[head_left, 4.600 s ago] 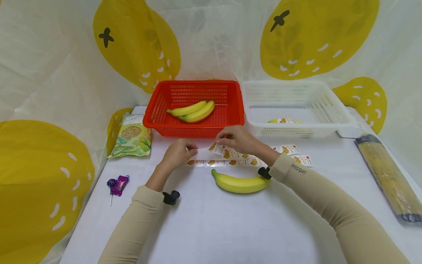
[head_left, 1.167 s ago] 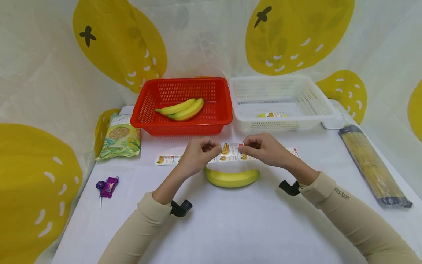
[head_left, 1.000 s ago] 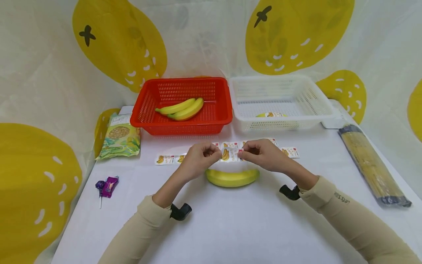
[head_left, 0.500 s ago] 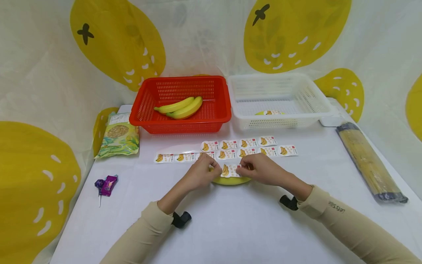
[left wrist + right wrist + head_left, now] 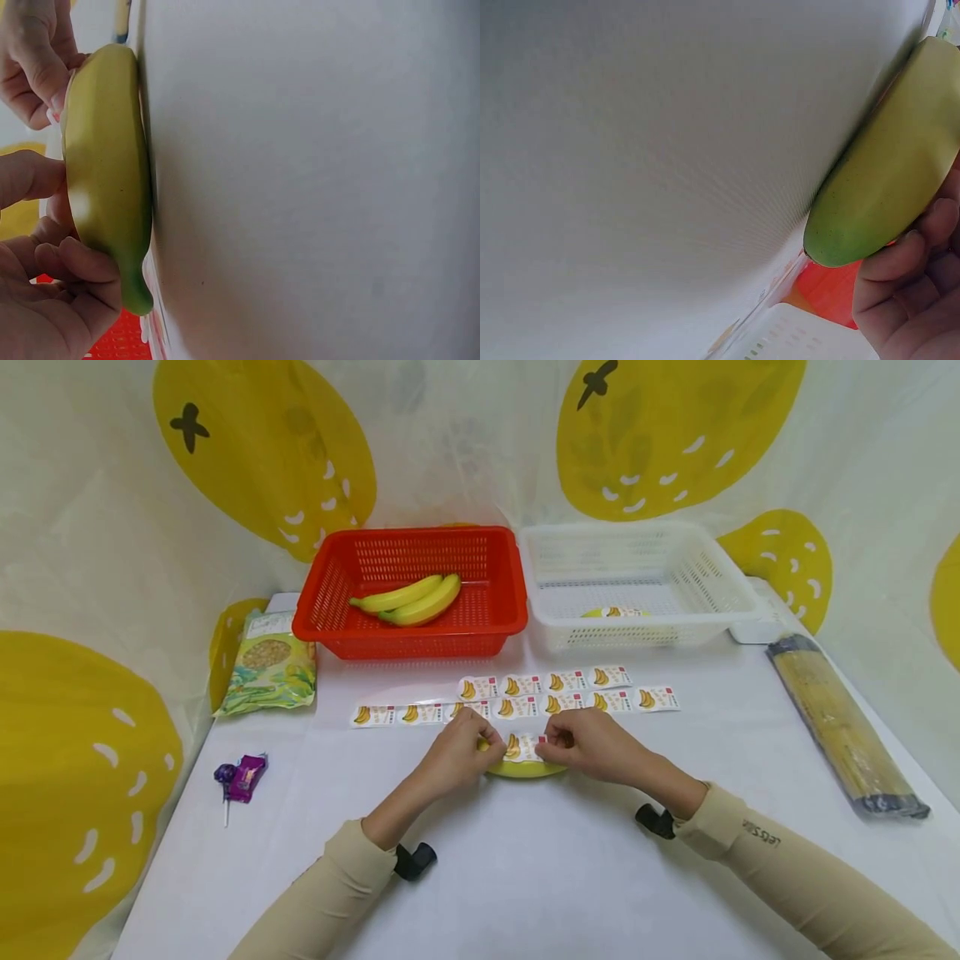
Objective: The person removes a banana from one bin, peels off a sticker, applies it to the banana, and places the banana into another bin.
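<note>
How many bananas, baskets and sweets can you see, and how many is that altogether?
Bananas: 4 (front banana, two inner bananas, far banana)
Baskets: 2 (red basket, white basket)
Sweets: 2 (lollipop, purple wrapped sweet)
Total: 8

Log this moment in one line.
white banana-print paper label: over curved yellow banana; left grip: holds label's left end; right grip: holds label's right end

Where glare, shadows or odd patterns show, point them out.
Head view: faint shadows beside the sleeves; left wrist view: a pale glare spot on the banana, and a soft shadow along it on the tabletop; right wrist view: the tabletop looks dim grey, with fine rippled lines near the banana.
</note>
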`<state>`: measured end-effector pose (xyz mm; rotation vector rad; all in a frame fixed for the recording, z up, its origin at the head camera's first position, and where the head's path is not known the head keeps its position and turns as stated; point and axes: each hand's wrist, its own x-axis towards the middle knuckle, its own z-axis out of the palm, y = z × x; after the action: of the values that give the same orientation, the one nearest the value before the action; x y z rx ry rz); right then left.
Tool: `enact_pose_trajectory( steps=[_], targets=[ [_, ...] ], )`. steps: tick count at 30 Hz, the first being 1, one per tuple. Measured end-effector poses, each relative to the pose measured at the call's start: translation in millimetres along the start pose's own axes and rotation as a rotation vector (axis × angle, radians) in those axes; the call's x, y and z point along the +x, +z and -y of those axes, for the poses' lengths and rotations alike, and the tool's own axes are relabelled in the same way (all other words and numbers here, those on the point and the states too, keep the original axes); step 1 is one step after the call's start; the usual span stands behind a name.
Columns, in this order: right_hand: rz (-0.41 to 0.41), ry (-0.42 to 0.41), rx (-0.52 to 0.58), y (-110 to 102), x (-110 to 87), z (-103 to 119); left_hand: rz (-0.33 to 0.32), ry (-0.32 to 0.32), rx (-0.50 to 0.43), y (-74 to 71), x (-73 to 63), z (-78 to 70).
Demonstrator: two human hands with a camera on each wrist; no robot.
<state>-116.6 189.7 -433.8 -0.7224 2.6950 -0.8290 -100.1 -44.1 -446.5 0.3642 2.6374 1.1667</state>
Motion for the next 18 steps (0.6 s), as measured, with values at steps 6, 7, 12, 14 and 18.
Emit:
enact_pose_trajectory(
  steps=[6, 7, 12, 14, 18],
  targets=[
    [-0.002, 0.0, -0.004, -0.3, 0.5, 1.4, 0.002, -0.015, -0.001, -0.1, -0.4, -0.6],
    [-0.003, 0.0, -0.006, -0.3, 0.4, 1.4, 0.003, -0.02, -0.002, -0.1, -0.3, -0.9],
    [-0.009, 0.0, 0.006, -0.4, -1.2, -0.3, 0.014, -0.003, -0.032, -0.9, 0.1, -0.6],
    [-0.012, -0.005, 0.016, -0.4, -1.9, -0.8, 0.019, 0.024, -0.039, -1.2, -0.1, 0.7],
    [-0.016, -0.027, 0.024, -0.3, -2.1, -1.6, 0.039, 0.064, -0.036, -1.0, -0.4, 3.1]
  ],
)
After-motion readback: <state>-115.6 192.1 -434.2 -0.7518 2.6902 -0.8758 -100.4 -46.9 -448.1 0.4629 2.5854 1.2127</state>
